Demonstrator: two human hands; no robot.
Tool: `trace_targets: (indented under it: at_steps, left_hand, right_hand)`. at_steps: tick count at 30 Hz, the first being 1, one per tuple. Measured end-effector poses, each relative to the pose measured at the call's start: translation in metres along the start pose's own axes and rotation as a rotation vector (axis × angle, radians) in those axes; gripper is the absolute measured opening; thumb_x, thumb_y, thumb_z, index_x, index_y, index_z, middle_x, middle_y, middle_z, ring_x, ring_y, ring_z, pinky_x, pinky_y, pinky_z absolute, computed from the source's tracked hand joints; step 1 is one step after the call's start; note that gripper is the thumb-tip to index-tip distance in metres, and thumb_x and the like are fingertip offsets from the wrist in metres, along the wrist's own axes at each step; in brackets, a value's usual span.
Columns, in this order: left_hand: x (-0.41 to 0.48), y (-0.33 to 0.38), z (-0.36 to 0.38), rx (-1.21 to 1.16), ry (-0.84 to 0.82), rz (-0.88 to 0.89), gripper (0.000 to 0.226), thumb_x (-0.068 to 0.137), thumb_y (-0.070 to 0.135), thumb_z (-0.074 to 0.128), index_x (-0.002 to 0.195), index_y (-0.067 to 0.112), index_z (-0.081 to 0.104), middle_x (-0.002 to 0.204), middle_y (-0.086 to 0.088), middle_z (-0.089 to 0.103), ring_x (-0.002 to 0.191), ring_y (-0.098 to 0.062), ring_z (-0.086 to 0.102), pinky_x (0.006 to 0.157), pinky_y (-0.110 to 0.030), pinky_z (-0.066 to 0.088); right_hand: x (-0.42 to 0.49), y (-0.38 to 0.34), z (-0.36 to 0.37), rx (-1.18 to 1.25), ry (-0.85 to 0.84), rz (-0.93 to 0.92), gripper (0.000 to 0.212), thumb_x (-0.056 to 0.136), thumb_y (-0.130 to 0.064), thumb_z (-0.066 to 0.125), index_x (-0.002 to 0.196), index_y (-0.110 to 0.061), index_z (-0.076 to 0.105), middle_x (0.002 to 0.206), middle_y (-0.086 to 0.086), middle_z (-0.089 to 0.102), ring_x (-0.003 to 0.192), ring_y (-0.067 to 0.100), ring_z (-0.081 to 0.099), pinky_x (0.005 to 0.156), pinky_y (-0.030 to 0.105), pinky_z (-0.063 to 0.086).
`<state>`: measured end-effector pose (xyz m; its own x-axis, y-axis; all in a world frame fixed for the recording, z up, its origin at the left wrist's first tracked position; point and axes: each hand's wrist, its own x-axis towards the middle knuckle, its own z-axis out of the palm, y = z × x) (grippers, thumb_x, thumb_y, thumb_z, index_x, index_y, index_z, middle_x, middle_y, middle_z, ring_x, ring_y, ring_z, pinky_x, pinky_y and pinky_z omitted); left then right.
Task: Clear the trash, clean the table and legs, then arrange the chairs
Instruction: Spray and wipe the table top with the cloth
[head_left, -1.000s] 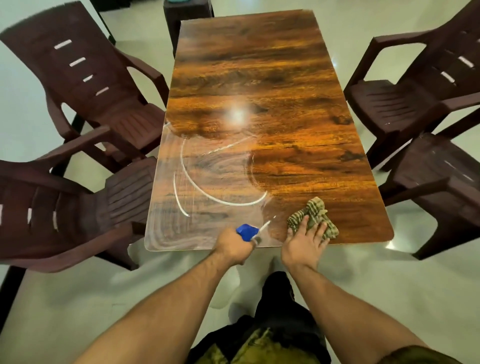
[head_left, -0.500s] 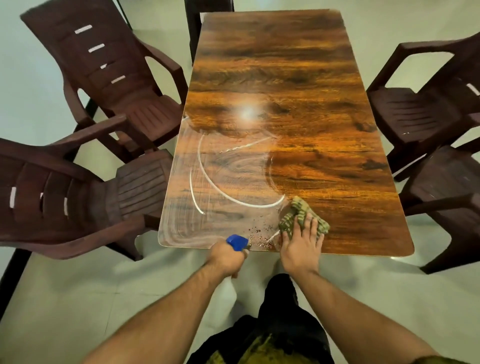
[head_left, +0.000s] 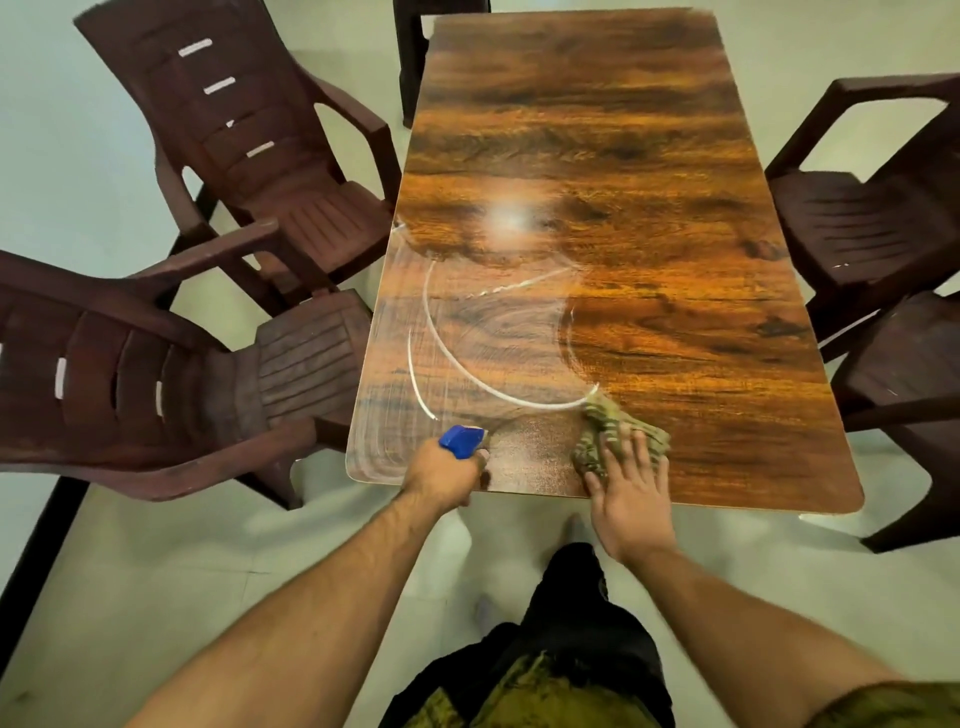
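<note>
Centrally: table, glossy wood-grain top, with its far end at the upper frame edge. The legs are hidden beneath the top. The near-left part of the top carries white streaks in curved arcs and a hazy film. A glare spot sits mid-top.

Cloth, olive, striped and crumpled, lies on the top close to the near edge, at the right end of the longest arc. Blur softens its pattern. Right hand rests on it palm down, fingers straight and slightly spread, pressing it to the surface.

Spray bottle: only the blue head shows, over the table's near edge. The body is hidden by the grip. Left hand is curled round it, seen from behind, so the individual fingers are hard to make out.

Chairs, dark brown plastic, four:
- Near left chair, back cropped by the frame; whether its seat touches the table cannot be told.
- Far left chair, just beside the table's side.
- Far right chair and near right chair, both cropped at the right edge.

Dark upright piece at the table's far-left corner, top cut off, not identifiable.
</note>
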<state>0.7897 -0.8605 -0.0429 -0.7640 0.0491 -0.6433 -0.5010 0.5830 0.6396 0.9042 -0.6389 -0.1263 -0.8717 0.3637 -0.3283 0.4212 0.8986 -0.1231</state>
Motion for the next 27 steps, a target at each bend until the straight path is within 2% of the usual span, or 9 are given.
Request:
trace_targets:
  at_steps: [2,3,8,10,15,18,21,25,27]
  left_hand:
    - [0.001,-0.003,-0.004,-0.016,0.016,-0.01,0.018,0.09,0.026,0.07,0.091,0.009,0.063,0.065,-0.003,0.06,0.051,-0.019,0.058,0.057,-0.026,0.049]
    - [0.002,-0.004,-0.007,-0.02,0.021,-0.013,0.02,0.09,0.027,0.07,0.092,0.008,0.064,0.067,-0.005,0.06,0.052,-0.02,0.059,0.058,-0.027,0.05]
    - [0.007,0.013,-0.011,-0.003,0.038,0.075,0.02,0.086,0.027,0.075,0.085,0.01,0.067,0.078,-0.009,0.069,0.067,-0.02,0.061,0.068,-0.036,0.055]
    - [0.009,0.032,-0.008,0.009,-0.001,0.133,0.024,0.084,0.028,0.077,0.084,0.006,0.067,0.073,-0.008,0.066,0.064,-0.018,0.057,0.064,-0.032,0.05]
    - [0.017,0.11,0.01,-0.144,-0.108,0.31,0.034,0.085,0.026,0.078,0.081,-0.004,0.062,0.066,-0.009,0.056,0.055,-0.018,0.051,0.05,-0.026,0.043]
    - [0.051,0.119,0.023,-0.058,-0.098,0.195,0.039,0.078,0.036,0.08,0.084,0.002,0.062,0.073,-0.012,0.066,0.059,-0.022,0.057,0.059,-0.035,0.055]
    - [0.075,0.104,0.028,0.174,-0.103,0.044,0.031,0.08,0.038,0.075,0.087,0.009,0.064,0.082,-0.014,0.071,0.067,-0.025,0.063,0.072,-0.045,0.062]
    - [0.116,0.145,0.01,-0.048,0.005,0.065,0.024,0.09,0.022,0.072,0.102,0.004,0.062,0.081,-0.01,0.063,0.054,-0.015,0.056,0.044,-0.022,0.048]
    - [0.135,0.165,0.004,-0.082,-0.038,0.052,0.02,0.09,0.015,0.071,0.1,0.001,0.06,0.08,-0.012,0.059,0.05,-0.014,0.051,0.042,-0.02,0.042]
  right_hand:
    - [-0.007,-0.043,0.0,0.125,0.027,0.387,0.066,0.102,-0.051,0.01,0.157,-0.02,-0.01,0.165,0.015,-0.003,0.151,0.03,-0.02,0.122,0.052,-0.007]
    - [-0.007,-0.071,0.0,0.156,-0.001,0.44,0.067,0.102,-0.05,0.01,0.156,-0.018,-0.014,0.164,0.018,-0.006,0.15,0.034,-0.02,0.121,0.054,-0.008]
    - [0.004,-0.117,0.003,-0.009,-0.069,-0.32,0.065,0.103,-0.049,0.02,0.16,-0.021,0.006,0.161,0.007,-0.022,0.148,0.027,-0.027,0.12,0.05,-0.016]
    - [0.02,-0.099,-0.003,-0.103,-0.059,-0.391,0.068,0.1,-0.056,0.018,0.159,-0.022,0.015,0.165,0.007,-0.013,0.151,0.026,-0.02,0.121,0.051,-0.012]
    - [0.048,-0.05,-0.02,-0.092,0.034,0.054,0.078,0.096,-0.062,0.02,0.157,-0.013,0.022,0.165,0.021,-0.004,0.152,0.034,-0.006,0.119,0.058,-0.005]
    - [0.073,-0.025,-0.029,-0.01,0.049,0.178,0.08,0.093,-0.062,0.022,0.153,-0.009,0.03,0.164,0.023,-0.004,0.152,0.036,-0.008,0.12,0.059,-0.006]
    - [0.101,-0.025,-0.032,0.065,0.01,0.267,0.084,0.091,-0.061,0.014,0.158,-0.011,0.016,0.163,0.024,-0.011,0.15,0.037,-0.016,0.119,0.06,-0.007]
    - [0.124,-0.047,-0.032,0.086,0.015,0.296,0.083,0.091,-0.062,0.009,0.16,-0.016,0.006,0.163,0.021,-0.014,0.149,0.039,-0.02,0.117,0.061,-0.012]
    - [0.134,-0.051,-0.034,0.073,0.006,0.287,0.081,0.093,-0.063,0.007,0.159,-0.017,0.005,0.165,0.018,-0.012,0.15,0.038,-0.019,0.117,0.062,-0.011]
